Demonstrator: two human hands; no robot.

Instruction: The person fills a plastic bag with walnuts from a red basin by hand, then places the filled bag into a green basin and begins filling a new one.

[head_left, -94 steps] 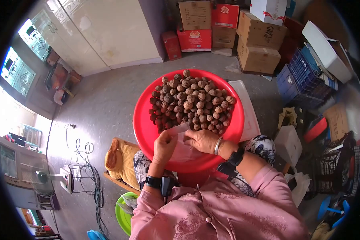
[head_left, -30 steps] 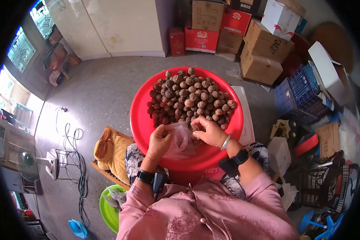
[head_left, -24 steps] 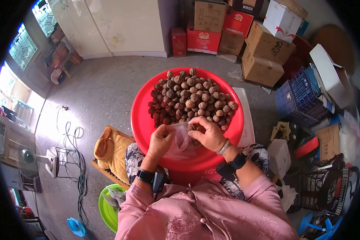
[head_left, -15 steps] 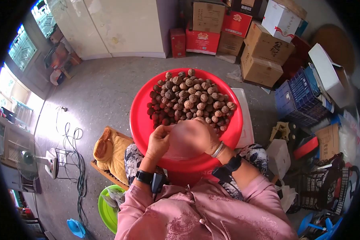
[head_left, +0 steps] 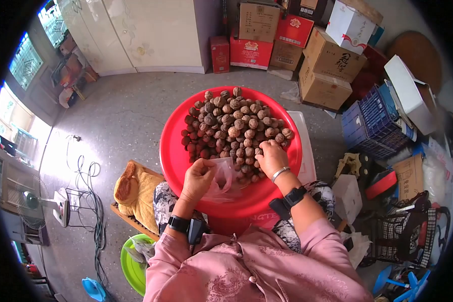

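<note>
A heap of brown walnuts [head_left: 235,121] fills much of a wide red basin [head_left: 173,171] in front of me. My left hand [head_left: 198,177] is closed in a pinch on the rim of a thin, clear plastic bag [head_left: 223,182], which hangs at the near side of the basin. Something dark shows faintly inside the bag. At the right of the heap, my right hand [head_left: 273,160] has its fingers curled down round a walnut [head_left: 259,151]; the fingertips are partly hidden among the nuts.
Left of my knees stands a wooden seat with a yellow cushion [head_left: 140,196], near a green basin [head_left: 131,261]. Cables [head_left: 96,216] and a fan [head_left: 31,201] are farther left. Cartons [head_left: 327,85] and a blue crate [head_left: 372,123] are stacked at the right.
My right hand has left the bag and moved right, down onto the walnuts. The left hand still holds the bag, which now hangs from it alone.
</note>
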